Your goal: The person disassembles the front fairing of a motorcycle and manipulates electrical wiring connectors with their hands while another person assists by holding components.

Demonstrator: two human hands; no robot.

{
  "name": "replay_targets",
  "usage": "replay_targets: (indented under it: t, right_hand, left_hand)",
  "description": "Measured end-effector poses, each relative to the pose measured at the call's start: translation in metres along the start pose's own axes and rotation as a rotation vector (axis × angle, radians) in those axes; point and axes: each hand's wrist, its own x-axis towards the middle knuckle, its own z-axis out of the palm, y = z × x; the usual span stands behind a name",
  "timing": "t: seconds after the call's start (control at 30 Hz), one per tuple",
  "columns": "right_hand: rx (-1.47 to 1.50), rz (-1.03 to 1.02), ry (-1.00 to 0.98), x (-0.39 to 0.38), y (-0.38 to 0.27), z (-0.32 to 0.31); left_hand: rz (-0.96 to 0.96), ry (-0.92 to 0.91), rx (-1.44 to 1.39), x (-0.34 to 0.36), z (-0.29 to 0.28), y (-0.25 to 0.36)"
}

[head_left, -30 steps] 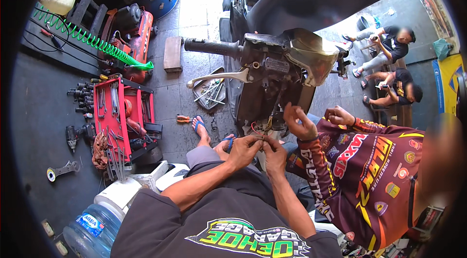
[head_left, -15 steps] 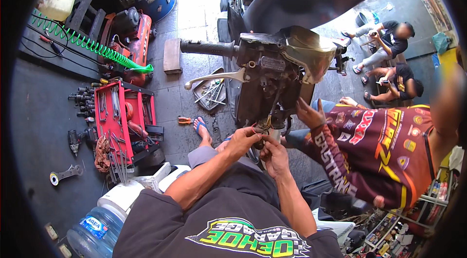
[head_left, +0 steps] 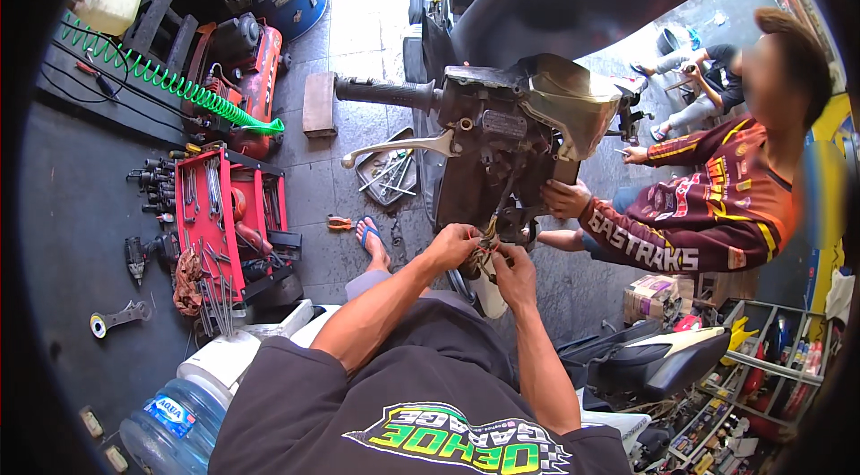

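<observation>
Thin coloured wires [head_left: 489, 240] hang from the stripped front of a motorcycle [head_left: 502, 124], below its handlebar. My left hand [head_left: 453, 247] pinches some of them from the left, with a bit of red at its fingertips. Close beside it, my right hand [head_left: 515, 274] is closed on the same bundle; its fingertips partly hide what they grip. The wire ends are too small to make out. Just above and to the right, a co-worker's hand [head_left: 566, 198] rests against the motorcycle's front part.
A silver brake lever [head_left: 399, 147] and black handlebar grip [head_left: 385, 92] jut out left. At left stand a red tool cart [head_left: 199, 228] and a red compressor [head_left: 266, 72]. A metal tray [head_left: 391, 177] of tools and orange-handled pliers [head_left: 339, 223] lie on the floor. The co-worker [head_left: 708, 188] is at right.
The co-worker has straightened from leaning over and now faces the motorcycle, a hand against it. My hands have moved slightly apart around the wires, the right a little up and right.
</observation>
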Motion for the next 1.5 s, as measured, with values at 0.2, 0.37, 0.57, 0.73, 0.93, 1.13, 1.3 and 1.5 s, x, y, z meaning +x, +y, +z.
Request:
replay_targets:
  t: [0.2,0.37,0.57,0.73,0.93,1.13,1.3,1.5]
  right_hand:
    - [0.197,-0.018,-0.138,0.011,-0.007,-0.001]
    - [0.028,0.027,0.0,0.006,0.005,-0.003]
    - [0.014,-0.177,-0.045,-0.022,-0.017,-0.012]
    - [0.024,-0.244,-0.29,-0.05,-0.026,-0.01]
    - [-0.144,-0.321,-0.293,-0.07,-0.02,0.014]
    - [-0.213,-0.281,-0.341,-0.065,-0.006,0.016]
    - [-0.05,-0.049,-0.298,-0.055,-0.035,-0.007]
    - [0.361,0.021,0.045,-0.01,-0.034,-0.006]
  left_hand:
    - [-0.016,-0.064,-0.27,0.008,0.002,-0.01]
    - [-0.081,-0.022,0.007,-0.008,0.007,0.022]
    - [0.032,-0.136,-0.373,-0.025,0.005,-0.014]
    - [0.05,-0.14,-0.367,-0.022,-0.005,-0.014]
    - [0.044,-0.147,-0.249,-0.02,-0.01,0.017]
    - [0.021,-0.202,-0.153,-0.018,-0.015,0.016]
    - [0.108,0.042,0.006,-0.027,-0.002,0.009]
    - [0.116,0.226,0.114,-0.042,0.021,0.027]
